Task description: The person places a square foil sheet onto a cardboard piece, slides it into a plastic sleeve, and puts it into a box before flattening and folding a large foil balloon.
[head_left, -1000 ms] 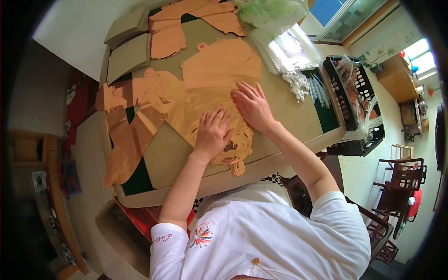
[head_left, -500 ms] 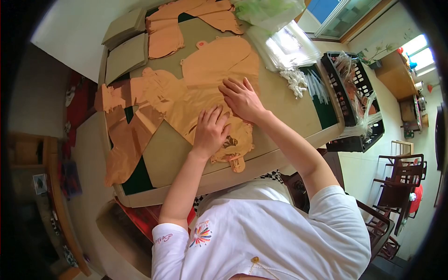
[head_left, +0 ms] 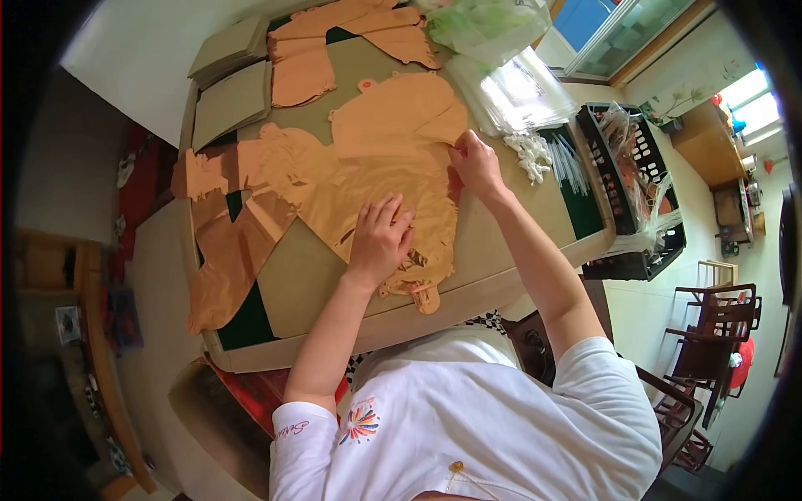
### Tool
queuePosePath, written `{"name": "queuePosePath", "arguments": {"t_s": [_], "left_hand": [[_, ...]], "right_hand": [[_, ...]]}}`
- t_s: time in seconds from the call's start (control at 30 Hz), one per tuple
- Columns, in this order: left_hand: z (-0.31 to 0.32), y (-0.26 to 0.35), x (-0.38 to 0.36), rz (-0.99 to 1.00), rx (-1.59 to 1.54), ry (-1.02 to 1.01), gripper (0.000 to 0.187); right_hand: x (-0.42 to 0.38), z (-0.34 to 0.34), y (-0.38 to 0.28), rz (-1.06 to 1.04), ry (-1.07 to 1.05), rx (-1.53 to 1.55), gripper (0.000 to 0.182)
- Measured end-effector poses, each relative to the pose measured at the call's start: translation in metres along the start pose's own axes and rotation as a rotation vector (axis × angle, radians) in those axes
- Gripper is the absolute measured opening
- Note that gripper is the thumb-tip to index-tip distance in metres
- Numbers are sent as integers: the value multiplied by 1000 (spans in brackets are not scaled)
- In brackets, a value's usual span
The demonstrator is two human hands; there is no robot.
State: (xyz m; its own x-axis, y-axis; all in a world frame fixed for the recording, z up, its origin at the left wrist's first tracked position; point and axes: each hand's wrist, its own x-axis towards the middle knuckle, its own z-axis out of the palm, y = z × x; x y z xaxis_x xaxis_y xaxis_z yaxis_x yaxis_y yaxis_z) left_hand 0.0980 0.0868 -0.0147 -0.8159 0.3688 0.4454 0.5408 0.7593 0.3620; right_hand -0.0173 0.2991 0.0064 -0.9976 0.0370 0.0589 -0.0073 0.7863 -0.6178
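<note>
A large flat rose-gold foil balloon (head_left: 376, 179), uninflated and partly folded, lies across the middle of the table. My left hand (head_left: 380, 238) rests on its lower part with fingers stretched out flat. At the balloon's right edge, the fingertips of my right hand (head_left: 479, 164) are pinched together on the foil. A small tab sticks out from the balloon's near end, toward my body. To the left, another creased foil piece (head_left: 238, 259) with a narrow waist overlaps the table edge.
More foil balloons (head_left: 305, 67) lie at the back beside stacked cardboard sheets (head_left: 230, 104). On the right are clear plastic bags (head_left: 518, 92), a green-tinted bag (head_left: 489, 29), white ribbon bundles (head_left: 529, 154), thin straws (head_left: 570, 163) and a black crate (head_left: 606, 179).
My right hand has slid right from the balloon's middle to its right edge and closed its fingers on the foil there. My left hand stays nearly in place.
</note>
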Motion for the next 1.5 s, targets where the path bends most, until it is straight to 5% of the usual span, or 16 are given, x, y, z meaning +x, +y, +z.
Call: {"name": "queuePosePath", "arguments": {"t_s": [0.03, 0.13, 0.23, 0.33, 0.47, 0.57, 1.07, 1.4, 1.5], "left_hand": [[0, 1, 0, 0, 2, 2, 28], [0, 1, 0, 4, -4, 12, 27], [0, 1, 1, -6, -23, 21, 28], [2, 1, 1, -2, -38, 36, 28], [3, -1, -1, -4, -34, 20, 30], [1, 1, 2, -5, -13, 19, 30], [-13, -3, 58, -79, -44, 178, 25], [33, -42, 68, -154, 159, -47, 38], [32, -42, 69, -169, 154, -85, 39]], "right_hand": [[-1, -6, -7, 65, -62, 62, 18], [0, -14, -19, 434, -350, 1136, 26], [2, 8, 2, 111, -223, 839, 39], [-24, 23, 17, -570, 128, -189, 45], [-41, 18, 2, -451, -230, -346, 46], [-49, 27, -9, -570, -39, -126, 45], [-51, 32, -7, -607, -71, -271, 42], [-48, 32, -5, -645, -26, -206, 41], [-8, 26, -1, -565, -41, 22, 41]]}}
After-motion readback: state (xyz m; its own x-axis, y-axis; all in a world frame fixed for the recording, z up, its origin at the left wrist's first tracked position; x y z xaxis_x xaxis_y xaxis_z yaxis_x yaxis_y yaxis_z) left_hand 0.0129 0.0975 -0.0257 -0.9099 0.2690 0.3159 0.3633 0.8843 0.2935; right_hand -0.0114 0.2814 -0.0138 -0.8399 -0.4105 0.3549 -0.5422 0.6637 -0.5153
